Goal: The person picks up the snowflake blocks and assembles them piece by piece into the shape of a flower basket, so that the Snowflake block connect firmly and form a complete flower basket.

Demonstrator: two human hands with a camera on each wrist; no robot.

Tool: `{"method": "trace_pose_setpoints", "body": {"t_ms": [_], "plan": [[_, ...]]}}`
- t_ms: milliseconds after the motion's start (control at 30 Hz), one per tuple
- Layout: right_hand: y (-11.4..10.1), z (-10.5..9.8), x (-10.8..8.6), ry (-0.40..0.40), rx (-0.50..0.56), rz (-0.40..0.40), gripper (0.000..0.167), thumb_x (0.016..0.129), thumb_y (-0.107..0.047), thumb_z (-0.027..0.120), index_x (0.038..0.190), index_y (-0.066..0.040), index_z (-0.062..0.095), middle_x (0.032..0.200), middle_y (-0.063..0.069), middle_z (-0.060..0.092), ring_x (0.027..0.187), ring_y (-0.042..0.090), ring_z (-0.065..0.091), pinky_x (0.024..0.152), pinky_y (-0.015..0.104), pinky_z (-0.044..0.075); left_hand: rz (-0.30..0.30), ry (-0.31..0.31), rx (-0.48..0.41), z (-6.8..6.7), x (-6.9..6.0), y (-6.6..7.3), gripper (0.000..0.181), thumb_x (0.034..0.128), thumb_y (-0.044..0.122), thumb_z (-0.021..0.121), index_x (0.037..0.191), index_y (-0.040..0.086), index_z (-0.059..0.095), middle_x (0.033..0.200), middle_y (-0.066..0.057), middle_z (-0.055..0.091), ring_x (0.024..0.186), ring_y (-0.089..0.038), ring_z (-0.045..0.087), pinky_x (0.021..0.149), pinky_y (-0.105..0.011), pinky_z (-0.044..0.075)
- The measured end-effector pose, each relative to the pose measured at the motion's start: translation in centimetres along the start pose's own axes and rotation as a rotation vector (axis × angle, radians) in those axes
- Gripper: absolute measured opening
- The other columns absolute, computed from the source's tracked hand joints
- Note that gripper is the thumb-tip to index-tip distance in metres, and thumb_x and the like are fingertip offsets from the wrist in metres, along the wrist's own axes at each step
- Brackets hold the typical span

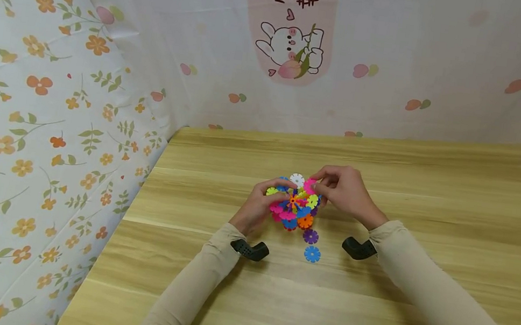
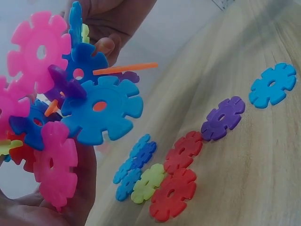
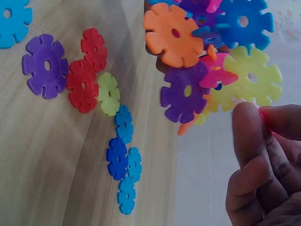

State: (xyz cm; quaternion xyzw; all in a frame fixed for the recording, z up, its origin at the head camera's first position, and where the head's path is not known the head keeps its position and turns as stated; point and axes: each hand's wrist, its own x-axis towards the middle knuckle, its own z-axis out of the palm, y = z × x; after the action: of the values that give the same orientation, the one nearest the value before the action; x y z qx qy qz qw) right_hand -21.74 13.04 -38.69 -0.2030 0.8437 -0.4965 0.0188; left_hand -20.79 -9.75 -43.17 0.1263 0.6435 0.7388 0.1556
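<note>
My left hand (image 1: pixel 255 206) grips a ball-shaped cluster (image 2: pixel 117 101) of interlocked, notched plastic discs in pink, blue, purple, orange and yellow-green, held above the table. On the cluster's far right side, my right hand (image 1: pixel 349 192) pinches a pink disc (image 1: pixel 307 188) between thumb and fingertips. In the right wrist view that disc is mostly hidden, only a pink edge showing at the fingertips, close against a yellow-green disc (image 3: pixel 265 82). Whether the pinched disc is joined to the cluster I cannot tell. A white disc (image 1: pixel 297 177) shows behind the cluster.
Loose discs lie on the wooden table (image 1: pixel 206 286) below the cluster: a light blue one (image 2: pixel 283 75), a purple one (image 2: pixel 234 108), two red ones (image 2: pixel 183 186), a yellow-green one (image 2: pixel 153 174) and several blue ones (image 3: pixel 114 162). A patterned cloth (image 1: pixel 397 38) hangs behind the table.
</note>
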Motion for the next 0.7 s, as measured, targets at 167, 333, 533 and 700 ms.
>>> {"method": "trace_pose_setpoints", "body": {"t_ms": [167, 333, 533, 700], "plan": [[-0.13, -0.14, -0.06, -0.010, -0.006, -0.001, 0.011, 0.091, -0.003, 0.065, 0.099, -0.002, 0.073, 0.072, 0.010, 0.070, 0.052, 0.021, 0.064, 0.048, 0.026, 0.046, 0.009, 0.001, -0.022, 0.15, 0.04, -0.09, 0.026, 0.0957, 0.006, 0.059, 0.119, -0.006, 0.062, 0.130, -0.006, 0.055, 0.105, -0.019, 0.057, 0.088, -0.028, 0.050], [-0.20, -0.38, -0.13, -0.010, -0.019, 0.007, 0.011, 0.090, -0.004, 0.065, 0.098, -0.003, 0.073, 0.072, 0.011, 0.071, 0.052, 0.021, 0.065, 0.047, 0.026, 0.044, 0.021, 0.000, -0.031, 0.24, 0.06, -0.09, 0.024, 0.0951, 0.007, 0.060, 0.116, -0.003, 0.064, 0.129, -0.006, 0.056, 0.103, -0.019, 0.059, 0.087, -0.027, 0.051], [0.03, -0.38, -0.09, -0.017, -0.011, 0.005, 0.011, 0.090, -0.003, 0.064, 0.098, -0.004, 0.073, 0.071, 0.013, 0.070, 0.052, 0.020, 0.065, 0.046, 0.028, 0.043, 0.026, 0.010, -0.020, 0.21, 0.16, -0.06, 0.024, 0.0967, 0.007, 0.058, 0.118, -0.005, 0.063, 0.129, -0.007, 0.055, 0.100, -0.018, 0.059, 0.085, -0.025, 0.052], [-0.10, -0.37, -0.17, 0.020, 0.000, -0.001, 0.012, 0.092, -0.003, 0.063, 0.100, -0.002, 0.073, 0.073, 0.015, 0.070, 0.051, 0.017, 0.063, 0.045, 0.027, 0.040, 0.027, 0.004, -0.005, 0.28, 0.23, 0.09, 0.028, 0.0979, 0.009, 0.058, 0.121, -0.007, 0.060, 0.131, -0.006, 0.053, 0.098, -0.019, 0.060, 0.082, -0.025, 0.054]]}}
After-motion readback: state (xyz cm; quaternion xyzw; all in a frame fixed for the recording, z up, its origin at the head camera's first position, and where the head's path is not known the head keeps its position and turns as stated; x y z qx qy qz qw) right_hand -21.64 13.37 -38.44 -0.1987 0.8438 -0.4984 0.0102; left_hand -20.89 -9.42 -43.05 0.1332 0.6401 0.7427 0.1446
